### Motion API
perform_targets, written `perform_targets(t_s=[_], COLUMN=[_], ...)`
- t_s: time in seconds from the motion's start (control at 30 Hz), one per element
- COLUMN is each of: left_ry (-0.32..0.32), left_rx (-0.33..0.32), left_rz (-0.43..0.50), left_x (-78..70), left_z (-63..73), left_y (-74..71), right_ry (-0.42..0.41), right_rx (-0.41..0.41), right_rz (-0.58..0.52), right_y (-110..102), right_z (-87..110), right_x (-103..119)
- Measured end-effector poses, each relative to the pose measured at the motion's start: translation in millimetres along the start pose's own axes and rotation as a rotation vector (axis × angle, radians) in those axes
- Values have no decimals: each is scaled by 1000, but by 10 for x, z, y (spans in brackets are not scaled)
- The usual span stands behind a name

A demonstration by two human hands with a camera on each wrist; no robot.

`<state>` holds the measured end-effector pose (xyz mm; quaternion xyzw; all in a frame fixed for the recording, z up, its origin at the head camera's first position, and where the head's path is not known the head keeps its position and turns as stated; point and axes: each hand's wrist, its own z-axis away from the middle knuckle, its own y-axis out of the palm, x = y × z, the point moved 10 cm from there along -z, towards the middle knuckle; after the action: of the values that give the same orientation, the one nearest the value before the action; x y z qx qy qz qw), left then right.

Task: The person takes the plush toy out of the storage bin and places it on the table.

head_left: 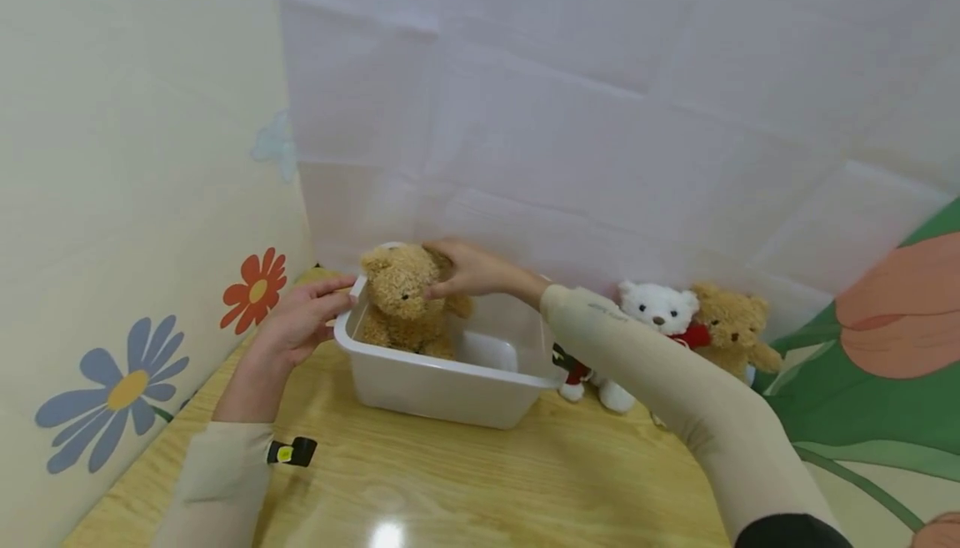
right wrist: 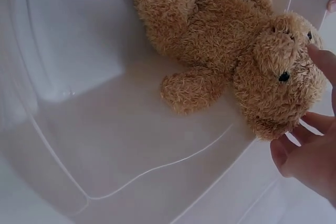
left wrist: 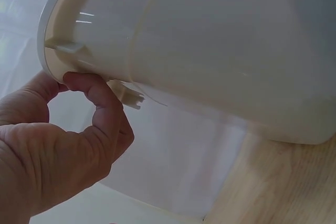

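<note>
A brown teddy bear (head_left: 402, 291) sits upright at the left end of a white plastic tub (head_left: 442, 389), its head above the rim. My right hand (head_left: 480, 270) holds the bear's head from the right, thumb on the face and fingers behind an ear. In the right wrist view the bear's body (right wrist: 220, 38) lies against the tub's inner wall, and the thumb is near one eye. My left hand (head_left: 298, 320) pinches the tub's left rim; the left wrist view shows its thumb and fingers (left wrist: 105, 103) at the lip.
To the right of the tub, partly behind my right forearm, sit a white bear (head_left: 656, 306) with a red scarf and another brown bear (head_left: 727, 323). The wooden table (head_left: 450, 481) meets a white cloth backdrop (head_left: 525, 114) close behind the tub. A flower-printed wall (head_left: 150, 239) stands at the left.
</note>
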<state>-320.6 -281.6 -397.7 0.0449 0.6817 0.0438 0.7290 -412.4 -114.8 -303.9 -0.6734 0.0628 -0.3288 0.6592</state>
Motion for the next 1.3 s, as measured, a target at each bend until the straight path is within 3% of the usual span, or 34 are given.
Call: perform_targets(t_s=[0.63,0.9,1.1,1.3], left_ry=[-7,-2,-1,9], left_rx=[26,29,19,47], left_rz=[4,-5,-12,1], left_x=[-40,-48,-27,-23], left_z=[-108,-157,-195,-219], left_y=[61,49,13,38], right_ry=[59,77,75,73], right_rx=[-39,-46,-125,-263], right_rz=[46,-78,-94,-118], right_y=[-67,21,4,-163], right_z=[239,296,346,464], right_x=[-118,-138,-141,-170])
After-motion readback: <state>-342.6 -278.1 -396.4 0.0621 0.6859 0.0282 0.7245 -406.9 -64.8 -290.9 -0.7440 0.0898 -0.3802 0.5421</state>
